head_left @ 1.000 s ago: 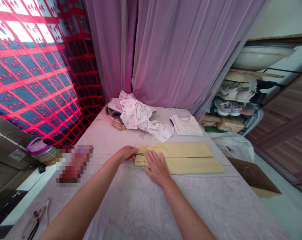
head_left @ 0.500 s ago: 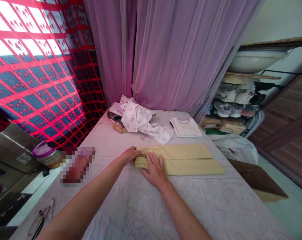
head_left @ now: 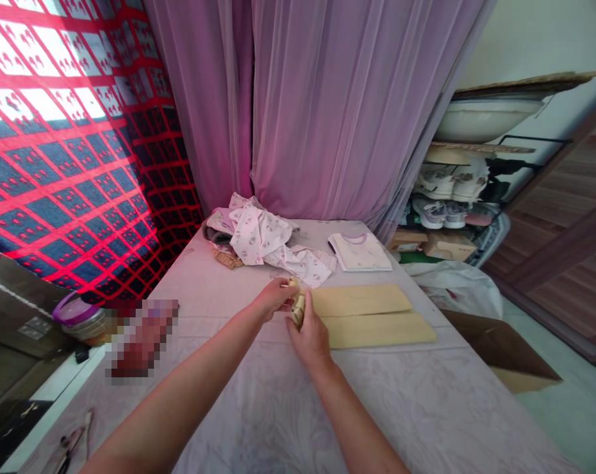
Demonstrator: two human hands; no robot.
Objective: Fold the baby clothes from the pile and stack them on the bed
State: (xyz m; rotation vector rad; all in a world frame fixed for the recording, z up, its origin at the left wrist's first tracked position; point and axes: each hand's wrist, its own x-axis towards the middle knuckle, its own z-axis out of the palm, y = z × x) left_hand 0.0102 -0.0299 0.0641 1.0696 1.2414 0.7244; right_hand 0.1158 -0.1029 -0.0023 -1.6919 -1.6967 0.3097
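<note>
A folded beige garment point(head_left: 369, 317) lies flat on the table in two long bands. Its near-left end is rolled into a small tight bundle point(head_left: 298, 306). My left hand point(head_left: 276, 297) and my right hand point(head_left: 310, 336) both pinch that roll from either side. Behind them, a crumpled white floral garment point(head_left: 261, 237) lies in a heap. A folded white top with a lilac collar point(head_left: 359, 252) sits to its right, beyond the reach of my hands.
A pale patterned tablecloth point(head_left: 377, 408) covers the table. A pixelated object point(head_left: 142, 342) lies to the left, near a purple-lidded container point(head_left: 78, 317). A cardboard box point(head_left: 500, 349) and white plastic bag point(head_left: 456, 286) stand beyond the right edge. Curtains point(head_left: 317, 112) hang behind.
The garment's left end, flat before, is now rolled up toward the right. Both hands have closed on the roll and lifted slightly from the table.
</note>
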